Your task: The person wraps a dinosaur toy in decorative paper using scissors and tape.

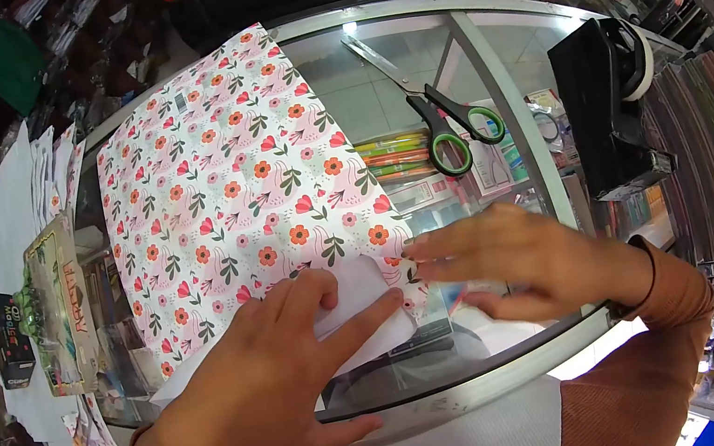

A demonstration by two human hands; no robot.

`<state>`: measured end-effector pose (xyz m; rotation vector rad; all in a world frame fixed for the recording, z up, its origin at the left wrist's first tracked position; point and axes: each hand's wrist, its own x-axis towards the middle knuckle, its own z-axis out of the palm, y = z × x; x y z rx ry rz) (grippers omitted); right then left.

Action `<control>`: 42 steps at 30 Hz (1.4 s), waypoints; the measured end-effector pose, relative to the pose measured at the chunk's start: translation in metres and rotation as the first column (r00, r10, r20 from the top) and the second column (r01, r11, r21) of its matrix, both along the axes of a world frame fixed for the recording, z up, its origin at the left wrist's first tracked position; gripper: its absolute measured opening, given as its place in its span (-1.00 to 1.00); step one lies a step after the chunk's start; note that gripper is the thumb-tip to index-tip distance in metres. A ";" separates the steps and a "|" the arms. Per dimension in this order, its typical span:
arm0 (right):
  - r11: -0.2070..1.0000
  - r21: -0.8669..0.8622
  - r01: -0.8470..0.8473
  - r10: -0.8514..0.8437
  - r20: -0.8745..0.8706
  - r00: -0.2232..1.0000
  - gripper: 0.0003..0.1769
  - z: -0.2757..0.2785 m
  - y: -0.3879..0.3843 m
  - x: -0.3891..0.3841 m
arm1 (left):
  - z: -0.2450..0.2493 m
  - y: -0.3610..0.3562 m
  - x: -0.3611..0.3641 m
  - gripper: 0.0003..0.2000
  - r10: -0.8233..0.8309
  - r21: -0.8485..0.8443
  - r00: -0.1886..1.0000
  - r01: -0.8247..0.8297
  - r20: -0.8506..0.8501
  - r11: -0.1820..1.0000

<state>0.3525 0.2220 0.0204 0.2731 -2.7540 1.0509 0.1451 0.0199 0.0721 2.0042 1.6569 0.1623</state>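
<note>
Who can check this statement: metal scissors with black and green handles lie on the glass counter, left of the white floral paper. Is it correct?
The side is wrong: the head view shows the scissors right of the paper. They do lie on the glass counter.

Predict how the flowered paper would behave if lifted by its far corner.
The flowered paper would probably sag, since its edges show hardly any thickness. It is likely light for its size, being just a broad sheet. It may slide easily, as the glass counter beneath looks smooth.
</note>
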 end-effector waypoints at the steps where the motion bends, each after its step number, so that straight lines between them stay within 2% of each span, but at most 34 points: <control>1: 0.989 -0.141 0.039 -0.041 -0.006 0.999 -0.55 -0.002 0.003 0.000 | 0.000 0.000 0.001 -0.15 -0.003 0.007 1.000 0.003 -0.021 1.000; 4: 1.000 0.006 0.019 -0.018 -0.056 0.998 -0.60 -0.002 0.003 -0.004 | -0.002 -0.001 0.002 -0.15 0.012 0.018 0.999 -0.011 -0.038 1.000; 5: 0.995 0.096 -0.009 0.022 -0.131 0.991 -0.59 -0.003 0.002 -0.007 | -0.003 -0.002 0.002 -0.15 0.023 0.020 0.999 -0.022 -0.033 1.000; 8: 0.984 0.174 0.048 -0.028 -0.113 0.993 -0.60 0.001 -0.006 -0.005 | -0.002 -0.002 0.003 -0.15 0.038 -0.009 0.999 -0.038 -0.031 0.999; 14: 0.990 0.135 0.049 -0.040 -0.066 0.997 -0.64 0.004 -0.004 -0.004 | -0.001 -0.003 0.005 -0.15 0.053 -0.006 0.998 -0.053 -0.028 0.999; 17: 0.998 0.047 0.050 -0.050 -0.015 0.999 -0.64 0.003 -0.002 -0.004 | -0.002 -0.003 0.002 -0.14 0.057 -0.021 0.998 -0.057 0.007 0.998; 20: 0.999 0.036 0.037 -0.037 -0.020 0.999 -0.64 0.004 -0.001 -0.008 | -0.004 -0.004 0.001 -0.16 0.015 0.017 1.000 -0.015 -0.026 1.000; 23: 0.990 0.141 0.013 -0.007 -0.045 0.999 -0.63 0.002 -0.004 -0.008 | -0.006 -0.001 -0.001 -0.14 0.035 -0.002 0.999 -0.035 0.016 0.999; 26: 0.982 0.188 0.017 -0.006 -0.058 0.998 -0.63 0.005 -0.006 -0.009 | -0.009 -0.002 -0.001 -0.13 0.019 0.056 1.000 -0.020 0.016 0.998; 32: 0.986 0.153 0.069 -0.064 -0.036 0.997 -0.68 0.008 -0.012 -0.025 | -0.011 -0.001 -0.004 -0.11 0.002 0.026 1.000 -0.003 0.023 1.000; 36: 0.984 0.150 0.092 -0.079 -0.085 0.993 -0.73 0.001 -0.015 -0.042 | -0.016 -0.002 -0.004 -0.11 -0.007 0.062 1.000 0.007 0.006 0.998; 37: 0.978 0.179 0.109 -0.080 -0.167 0.983 -0.78 -0.007 -0.014 -0.047 | -0.016 -0.002 -0.003 -0.11 -0.006 0.067 1.000 0.006 -0.001 0.998; 42: 0.980 0.164 0.115 -0.088 -0.160 0.983 -0.83 -0.006 -0.017 -0.061 | -0.016 -0.003 -0.003 -0.11 -0.003 0.089 1.000 0.003 0.002 0.996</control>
